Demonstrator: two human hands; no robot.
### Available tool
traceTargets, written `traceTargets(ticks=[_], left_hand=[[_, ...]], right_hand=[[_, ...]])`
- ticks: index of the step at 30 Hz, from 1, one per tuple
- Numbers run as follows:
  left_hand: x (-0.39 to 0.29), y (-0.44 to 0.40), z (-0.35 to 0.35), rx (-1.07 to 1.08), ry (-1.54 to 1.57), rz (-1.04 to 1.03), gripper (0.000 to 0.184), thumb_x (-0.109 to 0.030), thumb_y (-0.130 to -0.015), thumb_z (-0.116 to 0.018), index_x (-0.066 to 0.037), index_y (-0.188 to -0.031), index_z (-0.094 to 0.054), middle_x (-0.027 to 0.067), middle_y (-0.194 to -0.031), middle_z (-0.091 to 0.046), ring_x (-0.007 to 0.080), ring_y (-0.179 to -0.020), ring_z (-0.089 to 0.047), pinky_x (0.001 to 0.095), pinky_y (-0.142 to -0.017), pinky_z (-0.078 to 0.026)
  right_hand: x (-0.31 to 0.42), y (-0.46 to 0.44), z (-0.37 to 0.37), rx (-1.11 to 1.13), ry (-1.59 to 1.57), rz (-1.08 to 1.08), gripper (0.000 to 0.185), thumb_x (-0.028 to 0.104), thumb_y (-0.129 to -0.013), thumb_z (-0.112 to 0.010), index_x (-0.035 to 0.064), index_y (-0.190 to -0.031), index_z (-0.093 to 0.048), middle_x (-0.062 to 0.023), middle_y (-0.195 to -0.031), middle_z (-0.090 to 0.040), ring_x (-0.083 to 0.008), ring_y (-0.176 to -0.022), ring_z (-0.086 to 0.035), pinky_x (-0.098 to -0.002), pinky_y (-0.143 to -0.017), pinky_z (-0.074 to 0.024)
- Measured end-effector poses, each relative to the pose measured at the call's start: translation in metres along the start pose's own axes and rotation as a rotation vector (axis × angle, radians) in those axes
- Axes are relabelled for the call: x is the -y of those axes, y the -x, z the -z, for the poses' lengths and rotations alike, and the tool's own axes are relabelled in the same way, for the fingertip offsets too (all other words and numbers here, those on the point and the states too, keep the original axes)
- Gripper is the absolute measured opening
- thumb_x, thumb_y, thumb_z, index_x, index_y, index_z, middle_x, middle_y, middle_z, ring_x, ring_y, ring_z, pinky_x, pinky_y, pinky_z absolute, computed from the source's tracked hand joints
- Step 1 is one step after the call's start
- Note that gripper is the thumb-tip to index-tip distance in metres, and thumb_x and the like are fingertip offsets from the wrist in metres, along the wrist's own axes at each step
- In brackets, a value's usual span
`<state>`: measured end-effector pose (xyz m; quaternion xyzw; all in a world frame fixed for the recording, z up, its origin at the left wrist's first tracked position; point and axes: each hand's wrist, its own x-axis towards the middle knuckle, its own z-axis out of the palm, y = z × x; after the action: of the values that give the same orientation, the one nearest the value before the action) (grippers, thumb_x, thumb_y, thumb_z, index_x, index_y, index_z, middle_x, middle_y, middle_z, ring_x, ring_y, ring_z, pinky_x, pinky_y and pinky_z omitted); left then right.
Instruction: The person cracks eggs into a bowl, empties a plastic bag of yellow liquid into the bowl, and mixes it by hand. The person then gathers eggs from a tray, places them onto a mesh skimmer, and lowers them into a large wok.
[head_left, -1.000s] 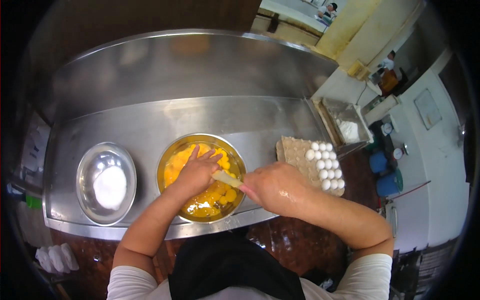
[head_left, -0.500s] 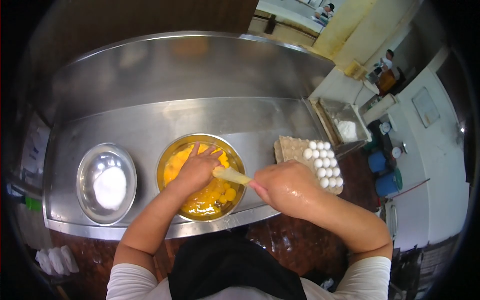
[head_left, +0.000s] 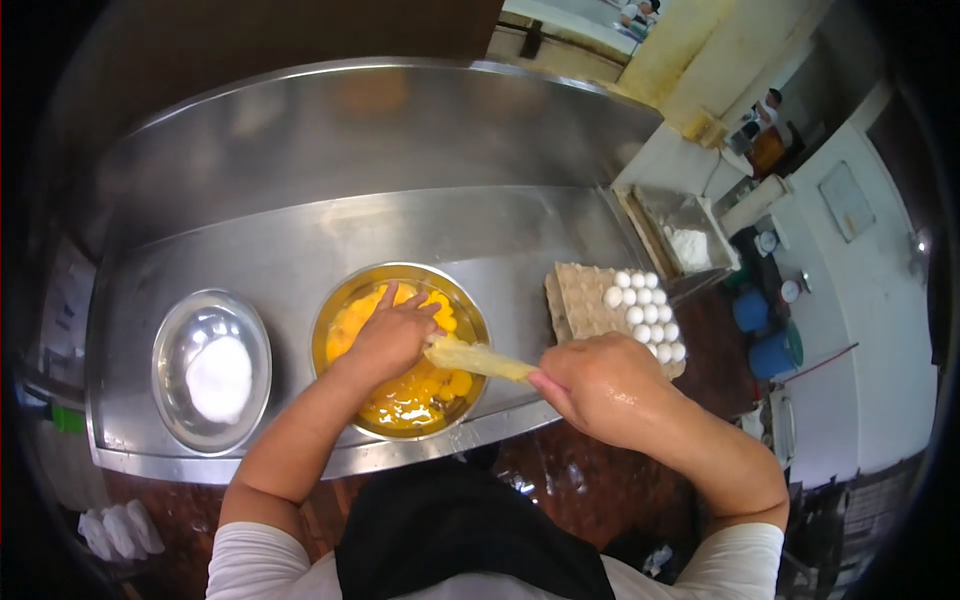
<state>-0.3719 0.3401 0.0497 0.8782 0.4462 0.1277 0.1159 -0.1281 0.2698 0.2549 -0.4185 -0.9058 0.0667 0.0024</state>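
A round metal bowl [head_left: 317, 340] holds cracked eggs with several whole yolks [head_left: 455, 382]. My left hand [head_left: 392, 342] is over the bowl, palm down with its fingers spread at the egg. In my right hand [head_left: 612, 380], right of the bowl, the fingers are closed on one end of a pale yellow, translucent strip [head_left: 478, 360]. The strip slants across the bowl's right rim, its other end against the thumb side of my left hand. Whether my left thumb grips it is hidden. I cannot make out the strip's exact kind.
A metal bowl of white powder or granules [head_left: 220, 380] stands at left. On the right, a cardboard egg tray [head_left: 580, 300] holds several white eggs [head_left: 652, 312]. Beyond is a bin of white powder [head_left: 688, 248]. The steel counter [head_left: 450, 225] has a raised back. Two people are in the background.
My right hand has moved right and slightly down, away from the bowl, and more of the pale strip shows between my hands. My left hand stays over the egg.
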Motion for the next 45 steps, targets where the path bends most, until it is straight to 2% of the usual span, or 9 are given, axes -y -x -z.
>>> traceTargets(ticks=[5,12,18,20,23,26,29,33,45], left_hand=[[0.004,0.015,-0.006,0.105,-0.046,0.078,0.026,-0.027,-0.096,-0.053,-0.011,-0.106,-0.070,0.0070,-0.136,-0.057,0.0272,-0.134,-0.044,0.0545,-0.117,-0.019],[-0.001,0.042,0.000,-0.098,0.052,0.185,0.038,-0.027,-0.091,-0.061,-0.008,-0.123,-0.063,0.0122,-0.141,-0.051,0.0307,-0.135,-0.042,0.0502,-0.116,-0.024],[-0.004,0.057,0.008,-0.243,0.095,0.289,0.048,-0.029,-0.081,-0.073,-0.007,-0.123,-0.063,0.0179,-0.140,-0.051,0.0374,-0.134,-0.041,0.0488,-0.115,-0.025],[-0.003,0.061,0.009,-0.232,0.050,0.293,0.046,-0.028,-0.081,-0.073,-0.007,-0.121,-0.064,0.0182,-0.140,-0.051,0.0385,-0.134,-0.041,0.0504,-0.115,-0.025],[0.000,0.065,0.005,-0.170,-0.041,0.277,0.042,-0.025,-0.083,-0.070,-0.006,-0.121,-0.064,0.0182,-0.141,-0.049,0.0388,-0.135,-0.040,0.0527,-0.115,-0.023],[0.011,0.073,-0.002,-0.169,-0.093,0.276,0.039,-0.019,-0.085,-0.065,-0.006,-0.122,-0.063,0.0186,-0.143,-0.047,0.0385,-0.136,-0.039,0.0537,-0.115,-0.022],[0.018,0.083,-0.008,-0.267,-0.120,0.353,0.041,-0.015,-0.085,-0.062,-0.005,-0.124,-0.062,0.0196,-0.145,-0.045,0.0395,-0.136,-0.037,0.0538,-0.115,-0.021],[0.023,0.104,-0.021,-0.349,-0.056,0.459,0.044,-0.018,-0.082,-0.065,-0.004,-0.124,-0.061,0.0216,-0.144,-0.045,0.0414,-0.136,-0.037,0.0549,-0.114,-0.021],[0.020,0.110,-0.042,-0.442,0.038,0.568,0.039,-0.024,-0.084,-0.065,-0.006,-0.119,-0.064,0.0203,-0.142,-0.047,0.0400,-0.138,-0.036,0.0550,-0.114,-0.022]], right_hand=[[-0.003,0.037,0.049,0.124,-0.200,-0.118,0.028,0.029,-0.093,-0.057,0.0075,-0.076,-0.059,-0.0133,-0.068,-0.059,-0.0366,-0.065,-0.059,-0.0453,-0.057,-0.0457],[-0.034,0.096,0.032,0.447,-0.450,-0.278,0.030,0.031,-0.092,-0.056,0.0066,-0.075,-0.060,-0.0146,-0.070,-0.059,-0.0380,-0.067,-0.058,-0.0461,-0.058,-0.0443],[-0.057,0.126,-0.133,0.566,-0.552,-0.412,0.035,0.038,-0.094,-0.053,0.0059,-0.083,-0.064,-0.0191,-0.081,-0.064,-0.0405,-0.078,-0.062,-0.0487,-0.067,-0.0475],[-0.056,0.134,-0.234,0.421,-0.661,-0.583,0.033,0.038,-0.094,-0.054,0.0067,-0.093,-0.066,-0.0190,-0.089,-0.066,-0.0392,-0.086,-0.063,-0.0479,-0.074,-0.0488],[-0.030,0.145,-0.310,0.184,-0.513,-0.582,0.035,0.038,-0.094,-0.056,0.0061,-0.103,-0.067,-0.0187,-0.095,-0.068,-0.0376,-0.091,-0.064,-0.0470,-0.079,-0.0490],[-0.027,0.134,-0.300,-0.054,-0.633,-0.572,0.040,0.041,-0.093,-0.057,0.0042,-0.102,-0.069,-0.0173,-0.091,-0.069,-0.0343,-0.085,-0.066,-0.0435,-0.076,-0.0506],[-0.042,0.112,-0.256,0.198,-0.926,-0.646,0.044,0.045,-0.094,-0.058,0.0025,-0.095,-0.069,-0.0133,-0.081,-0.069,-0.0271,-0.076,-0.066,-0.0370,-0.070,-0.0509],[-0.028,0.068,-0.241,0.277,-1.164,-0.706,0.047,0.047,-0.097,-0.053,0.0035,-0.087,-0.068,-0.0060,-0.070,-0.064,-0.0144,-0.065,-0.061,-0.0283,-0.062,-0.0473],[-0.021,-0.008,-0.270,0.128,-1.288,-0.743,0.037,0.034,-0.101,-0.048,0.0010,-0.090,-0.060,-0.0046,-0.065,-0.060,-0.0152,-0.060,-0.059,-0.0306,-0.059,-0.0475]])
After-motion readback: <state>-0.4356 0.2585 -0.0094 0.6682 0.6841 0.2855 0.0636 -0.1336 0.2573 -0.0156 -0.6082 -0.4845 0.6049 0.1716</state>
